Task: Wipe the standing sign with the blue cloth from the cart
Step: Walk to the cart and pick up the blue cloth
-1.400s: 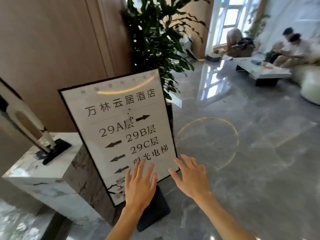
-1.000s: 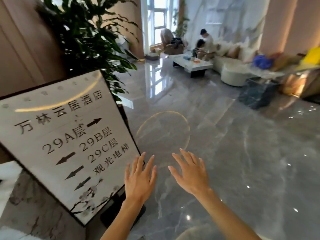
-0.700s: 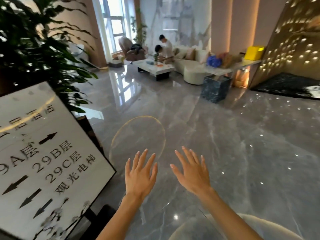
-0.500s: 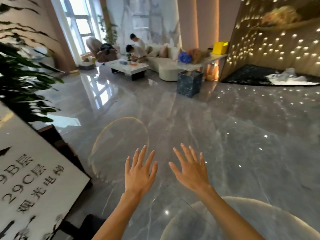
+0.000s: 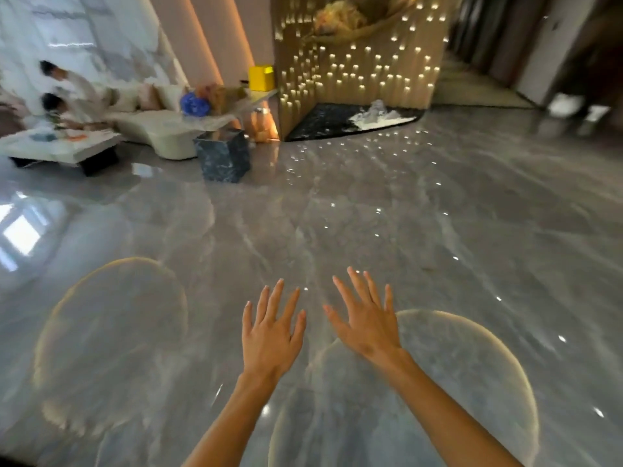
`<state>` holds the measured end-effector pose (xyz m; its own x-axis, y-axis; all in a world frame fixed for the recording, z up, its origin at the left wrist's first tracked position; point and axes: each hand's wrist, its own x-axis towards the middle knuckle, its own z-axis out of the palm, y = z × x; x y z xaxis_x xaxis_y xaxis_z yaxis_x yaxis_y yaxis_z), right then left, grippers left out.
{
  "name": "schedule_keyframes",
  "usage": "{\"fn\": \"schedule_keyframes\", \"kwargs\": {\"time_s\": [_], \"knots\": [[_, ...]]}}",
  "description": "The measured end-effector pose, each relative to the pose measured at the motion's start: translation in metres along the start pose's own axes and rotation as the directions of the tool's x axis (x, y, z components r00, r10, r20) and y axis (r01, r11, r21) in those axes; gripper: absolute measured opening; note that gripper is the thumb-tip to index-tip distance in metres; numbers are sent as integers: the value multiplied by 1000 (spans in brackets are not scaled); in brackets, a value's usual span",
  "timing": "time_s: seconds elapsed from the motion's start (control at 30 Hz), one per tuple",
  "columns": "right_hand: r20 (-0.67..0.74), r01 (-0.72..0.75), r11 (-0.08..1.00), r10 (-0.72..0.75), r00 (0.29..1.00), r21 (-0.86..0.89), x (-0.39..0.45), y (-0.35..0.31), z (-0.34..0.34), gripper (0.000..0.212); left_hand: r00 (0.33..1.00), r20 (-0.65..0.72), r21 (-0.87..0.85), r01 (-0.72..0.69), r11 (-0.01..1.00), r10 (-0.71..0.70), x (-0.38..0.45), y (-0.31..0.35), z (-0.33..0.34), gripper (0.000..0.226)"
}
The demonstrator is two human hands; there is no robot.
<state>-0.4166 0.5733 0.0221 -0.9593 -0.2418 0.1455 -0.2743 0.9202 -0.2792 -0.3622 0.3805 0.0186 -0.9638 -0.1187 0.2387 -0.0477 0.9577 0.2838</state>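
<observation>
Fingers on both hands are spreading straight and holding nothing: I am keeping the left hand point(image 5: 269, 335) and the right hand point(image 5: 367, 323) hovering side by side over the glossy grey floor point(image 5: 438, 230). Neither the standing sign, the cart nor the blue cloth is showing anywhere in my view, so I am searching blind. With the picture smearing, I am risking overlooking the cart, or clipping the dark stone block point(image 5: 224, 155) beside the seated people point(image 5: 64, 92).

bright | window glare on floor point(image 5: 337, 214) left | motion blur | edges bowed
</observation>
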Motion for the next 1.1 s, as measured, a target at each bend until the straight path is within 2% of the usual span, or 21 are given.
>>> {"fn": "schedule_keyframes", "kwargs": {"time_s": [0.17, 0.37, 0.53, 0.73, 0.87, 1.1], "knots": [[-47, -206, 978, 204, 978, -42, -31, 67, -21, 77, 979, 67, -46, -189, 981, 192, 20, 63, 25, 57], [-101, -451, 891, 445, 890, -51, -74, 118, -45, 73, 898, 97, -115, -418, 901, 429, 40, 132, 44, 52], [-209, -658, 745, 629, 748, -111, -126, 142, -66, 73, 774, 120, -199, -595, 779, 621, 40, 190, 51, 61], [-294, -843, 529, 794, 533, -100, -204, 152, -80, 72, 566, 117, -295, -765, 573, 816, 11, 253, 70, 58], [-325, -924, 372, 866, 380, -88, -259, 151, -84, 71, 416, 103, -378, -824, 423, 903, -22, 292, 84, 54], [-389, -986, 166, 908, 155, -5, -342, 150, -97, 73, 213, 66, -435, -873, 220, 975, -87, 353, 88, 54]]}}
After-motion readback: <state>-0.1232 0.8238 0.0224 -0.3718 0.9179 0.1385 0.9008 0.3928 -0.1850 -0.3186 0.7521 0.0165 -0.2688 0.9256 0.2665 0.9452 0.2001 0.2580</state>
